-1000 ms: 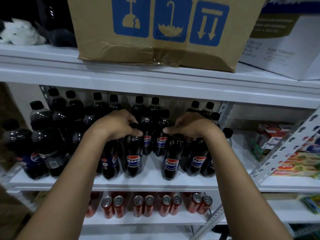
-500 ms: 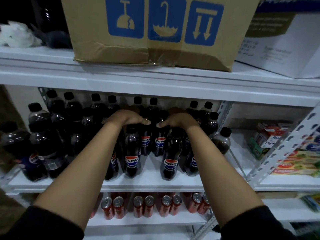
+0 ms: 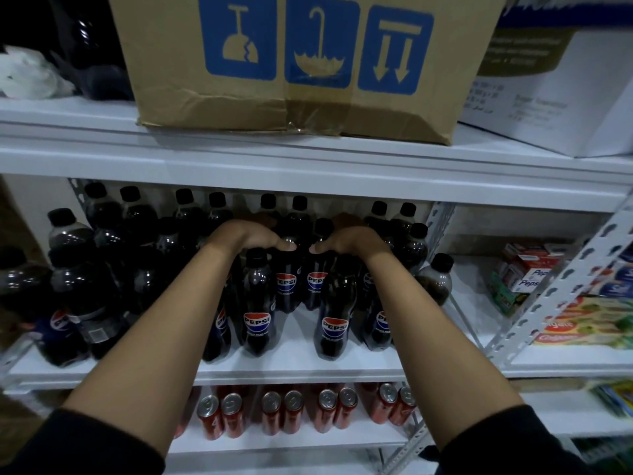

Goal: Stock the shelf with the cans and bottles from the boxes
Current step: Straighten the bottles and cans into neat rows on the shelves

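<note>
Head view. Left hand (image 3: 251,234) and right hand (image 3: 346,238) each curl over the top of a second-row Pepsi bottle at mid-shelf, thumbs nearly meeting; judged, seating them behind the front-edge bottles (image 3: 257,303). Middle shelf (image 3: 301,366) carries dark bottles, packed toward its left end. Red cans (image 3: 277,411) line the shelf below. A closed cardboard box (image 3: 301,108) sits on the shelf above; its contents are hidden.

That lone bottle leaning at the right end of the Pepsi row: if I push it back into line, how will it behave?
The leaning bottle looks full of dark cola, so probably heavy for its size and fairly stiff. It is already tilted and taller than it is wide, so a push near the cap could tip it; push low. The shelf looks smooth, so it should slide rather than catch.
</note>
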